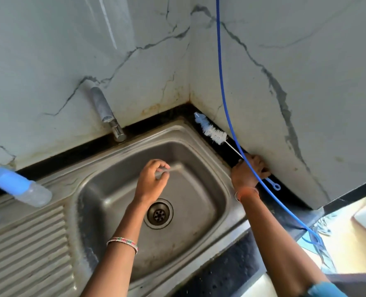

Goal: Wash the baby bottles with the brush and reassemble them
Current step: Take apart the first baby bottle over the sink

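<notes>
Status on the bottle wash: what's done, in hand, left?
Done: nothing visibly washed; the clear baby bottle with blue cap lies still capped on the steel drainboard. In hand: right hand grips the blue-and-white bottle brush on the ledge; left hand pinches a blurred clear item. Left: brushing, reassembly.

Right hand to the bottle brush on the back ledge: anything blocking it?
Nothing solid. The right hand already rests on the wire handle of the blue-and-white bottle brush. Only the thin blue hose, hanging down the marble wall, crosses in front of the hand and handle and may snag on lifting.
</notes>
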